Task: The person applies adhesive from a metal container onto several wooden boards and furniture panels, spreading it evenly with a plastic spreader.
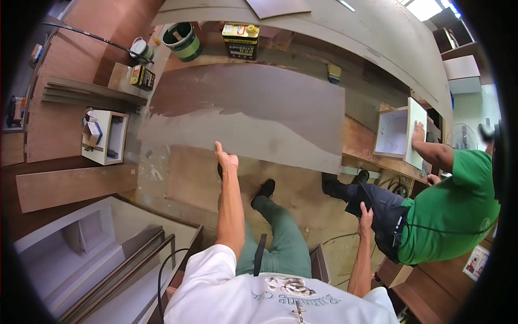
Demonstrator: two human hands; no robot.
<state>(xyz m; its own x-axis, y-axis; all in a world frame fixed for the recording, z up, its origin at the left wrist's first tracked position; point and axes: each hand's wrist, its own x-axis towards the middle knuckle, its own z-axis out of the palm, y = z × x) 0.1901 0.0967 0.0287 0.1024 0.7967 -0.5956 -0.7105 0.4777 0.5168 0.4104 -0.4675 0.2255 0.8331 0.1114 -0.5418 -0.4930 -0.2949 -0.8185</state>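
Note:
A long flat panel (280, 132) lies in front of me, darker brown on its far part and pale grey along its near part, with a wavy border between. My left hand (229, 160) is at its near edge, thumb on top and the other fingers hidden, seemingly gripping the edge. Out to the right, my right hand (366, 217) is closed round a dark flat piece (356, 201). That piece blends with a co-worker's dark trousers behind it, so its kind is unclear.
Beyond the panel stand a dark green bucket (186, 46), a yellow-and-black can (241, 42) and a brush (334, 73). A co-worker in a green shirt (448, 200) touches a white box (392, 132) at right. Another white box (110, 137) and stacked boards (89, 93) are at left.

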